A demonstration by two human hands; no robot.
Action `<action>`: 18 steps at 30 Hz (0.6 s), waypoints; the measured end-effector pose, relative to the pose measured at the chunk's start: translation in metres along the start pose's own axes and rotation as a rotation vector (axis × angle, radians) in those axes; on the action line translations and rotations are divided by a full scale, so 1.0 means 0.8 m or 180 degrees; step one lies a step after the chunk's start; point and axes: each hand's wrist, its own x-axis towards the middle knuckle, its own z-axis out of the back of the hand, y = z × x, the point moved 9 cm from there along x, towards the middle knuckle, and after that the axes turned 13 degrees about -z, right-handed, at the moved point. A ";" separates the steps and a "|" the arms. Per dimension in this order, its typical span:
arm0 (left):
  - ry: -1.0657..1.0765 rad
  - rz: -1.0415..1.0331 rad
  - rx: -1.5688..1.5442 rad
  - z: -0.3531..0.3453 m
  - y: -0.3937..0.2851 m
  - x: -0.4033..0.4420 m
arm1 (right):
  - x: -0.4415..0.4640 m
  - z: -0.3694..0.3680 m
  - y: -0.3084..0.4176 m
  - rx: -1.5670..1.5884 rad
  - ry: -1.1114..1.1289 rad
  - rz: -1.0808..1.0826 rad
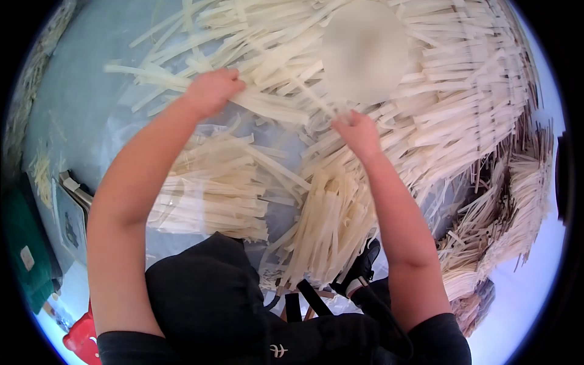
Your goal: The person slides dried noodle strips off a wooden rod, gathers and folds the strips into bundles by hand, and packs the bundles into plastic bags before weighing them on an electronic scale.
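Head view: grey surface [73, 121] open far left; pale strips [450, 91] crowd far right. Left hand [214, 92] curled over strips, hold unclear; right hand [360, 132] pinches thin strip [313, 95], far middle. Bundle [331, 213], shoe [360, 266] block near side.

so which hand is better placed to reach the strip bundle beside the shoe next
Probably the right hand: it is nearer the strip bundle beside the shoe. The left hand is farther off, by other strips.

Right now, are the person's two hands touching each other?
No: the left hand and right hand are apart, with pale strips visible between them.
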 end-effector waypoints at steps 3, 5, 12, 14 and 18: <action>-0.0074 0.0097 -0.0073 0.063 0.004 -0.011 | -0.016 0.067 -0.030 0.0730 -0.0213 0.0036; 0.0053 0.0217 -0.0243 0.087 0.000 -0.014 | -0.052 0.116 -0.043 0.1262 -0.0338 -0.0010; -0.0346 0.1231 -0.2610 0.170 -0.045 -0.015 | -0.147 0.189 -0.128 0.1083 -0.0709 0.0614; -0.0374 0.0980 -0.3175 0.178 -0.104 0.011 | -0.169 0.200 -0.144 0.0810 -0.0826 0.0707; -0.0164 0.1115 -0.4844 0.122 -0.262 0.052 | -0.217 0.208 -0.146 0.0854 -0.0760 0.0758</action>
